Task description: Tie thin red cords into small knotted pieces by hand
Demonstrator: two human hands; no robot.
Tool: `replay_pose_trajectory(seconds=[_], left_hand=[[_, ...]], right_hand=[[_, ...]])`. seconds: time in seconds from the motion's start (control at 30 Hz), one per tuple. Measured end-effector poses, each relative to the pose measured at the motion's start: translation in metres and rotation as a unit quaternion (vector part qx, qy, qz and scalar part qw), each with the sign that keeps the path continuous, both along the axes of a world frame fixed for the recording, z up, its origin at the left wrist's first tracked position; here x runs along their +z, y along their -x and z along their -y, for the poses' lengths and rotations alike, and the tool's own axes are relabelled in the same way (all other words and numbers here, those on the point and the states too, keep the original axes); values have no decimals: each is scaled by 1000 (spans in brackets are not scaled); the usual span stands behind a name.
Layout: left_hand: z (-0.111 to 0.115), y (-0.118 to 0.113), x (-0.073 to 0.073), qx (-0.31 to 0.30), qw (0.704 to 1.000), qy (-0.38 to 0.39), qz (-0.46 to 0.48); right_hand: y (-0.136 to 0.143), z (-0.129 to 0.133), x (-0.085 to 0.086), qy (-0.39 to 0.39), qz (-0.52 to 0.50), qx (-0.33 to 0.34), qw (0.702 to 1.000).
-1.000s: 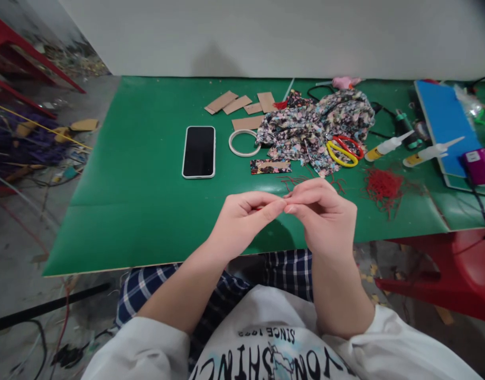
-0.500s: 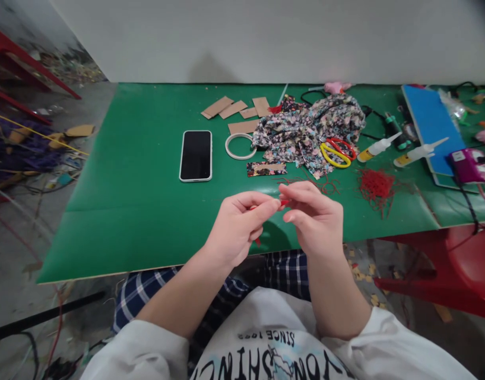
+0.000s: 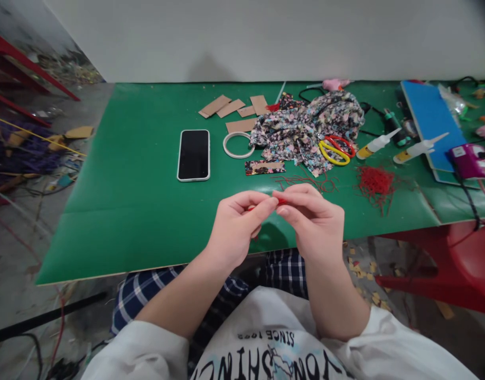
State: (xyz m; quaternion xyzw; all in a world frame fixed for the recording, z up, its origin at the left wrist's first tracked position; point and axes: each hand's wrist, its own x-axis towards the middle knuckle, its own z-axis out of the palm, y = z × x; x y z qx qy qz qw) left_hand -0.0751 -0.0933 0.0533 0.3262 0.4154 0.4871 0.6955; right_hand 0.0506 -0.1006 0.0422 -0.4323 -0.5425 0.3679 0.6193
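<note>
Above the near part of the green tabletop (image 3: pixel 147 221), my left hand (image 3: pixel 232 229) is pinching a small red piece (image 3: pixel 281 201), probably steadying it for my right hand (image 3: pixel 322 219). Right fingertips are narrowly bracketing its end; whether they're gripping, I cannot tell. Red threads (image 3: pixel 375 181) are lying off right, likely kept within reach. Piece is showing bright red, mostly finger-hidden, material unclear.

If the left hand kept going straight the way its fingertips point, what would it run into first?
Most likely the right hand, whose fingertips are just ahead of the left hand, by the small red piece. Any gap is unclear in this view.
</note>
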Motion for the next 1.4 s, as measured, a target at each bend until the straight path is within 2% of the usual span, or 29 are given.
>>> replay_pose_trajectory(seconds=[0.13, 0.37, 0.53, 0.7, 0.83, 1.07, 1.2, 1.4], left_hand=[[2, 0, 0, 18, 999, -12, -26], [2, -1, 0, 28, 999, -5, -38], [3, -1, -3, 45, 997, -36, -48], [4, 0, -6, 71, 991, -70, -90], [4, 0, -7, 68, 990, -70, -102], [3, -1, -3, 35, 997, -27, -57], [3, -2, -1, 35, 998, -8, -47], [2, -1, -2, 40, 999, -14, -26]], right_hand=[[-4, -1, 2, -16, -12, -30, 999], [1, 2, 6, 3, 44, -17, 999], [2, 4, 7, -15, 54, -45, 997], [2, 4, 8, -14, 76, -46, 996], [2, 5, 9, -10, 87, -52, 995], [2, 4, 10, -2, 67, -32, 997], [2, 4, 11, 23, 86, -27, 996], [3, 4, 11, 21, 69, -3, 997]])
